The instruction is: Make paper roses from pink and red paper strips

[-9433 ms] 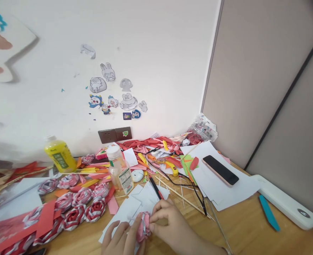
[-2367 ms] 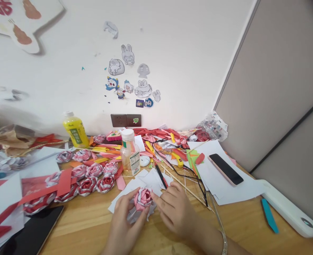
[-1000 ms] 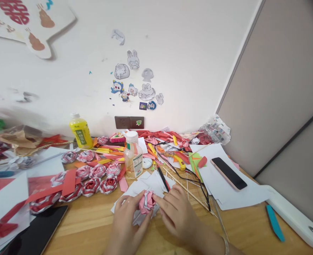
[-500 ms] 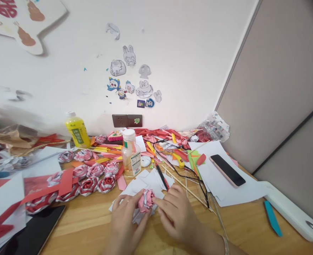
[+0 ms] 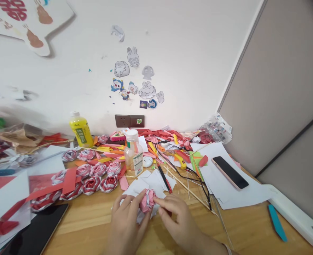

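Between the thumb and fingers of my left hand [image 5: 128, 216] is a pink and white folded paper rose [image 5: 147, 200], held just above the table. My right hand [image 5: 176, 216] is at the rose's right side, its index fingertip touching the paper and the other fingers curled. Whether the right fingers pinch a petal is hard to make out. Under and behind the rose lie several white paper pieces [image 5: 152, 180]. A black and red pen [image 5: 164, 179] rests on them, just beyond my right hand.
Finished paper roses [image 5: 91, 184] sit in rows at left, near a dark tablet [image 5: 36, 230]. A clear bottle [image 5: 134, 156] and a yellow drink bottle [image 5: 81, 131] stand behind. Paper strips [image 5: 161, 136] pile along the wall. A phone [image 5: 230, 173] lies on white sheets at right.
The view has shifted slightly, so the scene sits a little further right. My left hand still holds the rose; my right fingers have bent a little more beside it.
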`<act>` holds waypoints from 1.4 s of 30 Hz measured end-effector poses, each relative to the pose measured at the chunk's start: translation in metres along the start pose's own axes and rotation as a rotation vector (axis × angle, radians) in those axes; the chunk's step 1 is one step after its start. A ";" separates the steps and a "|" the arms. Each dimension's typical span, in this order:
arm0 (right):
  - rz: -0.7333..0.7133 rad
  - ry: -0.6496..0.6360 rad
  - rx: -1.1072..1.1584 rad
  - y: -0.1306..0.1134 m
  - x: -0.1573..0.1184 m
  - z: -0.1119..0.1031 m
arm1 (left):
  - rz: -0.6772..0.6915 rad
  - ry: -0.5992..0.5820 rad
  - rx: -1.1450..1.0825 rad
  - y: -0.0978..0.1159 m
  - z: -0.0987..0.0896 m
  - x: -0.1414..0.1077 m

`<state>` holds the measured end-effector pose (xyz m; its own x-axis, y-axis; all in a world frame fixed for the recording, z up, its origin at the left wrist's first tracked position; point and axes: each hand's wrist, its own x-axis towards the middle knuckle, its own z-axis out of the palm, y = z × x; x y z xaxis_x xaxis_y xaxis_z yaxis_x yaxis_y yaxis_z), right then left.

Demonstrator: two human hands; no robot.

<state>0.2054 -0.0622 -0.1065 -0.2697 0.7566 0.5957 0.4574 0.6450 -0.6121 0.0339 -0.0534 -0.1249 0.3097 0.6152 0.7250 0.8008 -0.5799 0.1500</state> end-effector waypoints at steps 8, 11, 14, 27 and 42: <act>-0.294 -0.050 -0.292 -0.006 -0.001 -0.003 | 0.002 -0.002 -0.033 0.001 -0.001 0.001; -0.301 -0.023 -0.305 -0.004 0.002 -0.010 | -0.068 0.005 -0.140 0.001 0.000 0.002; -0.320 0.011 -0.325 0.000 0.008 -0.021 | -0.123 -0.023 -0.244 0.002 0.001 0.003; -0.476 -0.099 -0.524 0.002 0.013 -0.028 | 0.004 -0.091 -0.256 0.004 -0.003 0.004; -0.286 0.020 -0.299 0.004 0.012 -0.028 | -0.159 -0.079 -0.432 0.004 0.001 -0.002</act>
<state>0.2278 -0.0541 -0.0874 -0.4067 0.5476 0.7312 0.5933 0.7670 -0.2444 0.0369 -0.0562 -0.1265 0.2522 0.7435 0.6194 0.5596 -0.6342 0.5335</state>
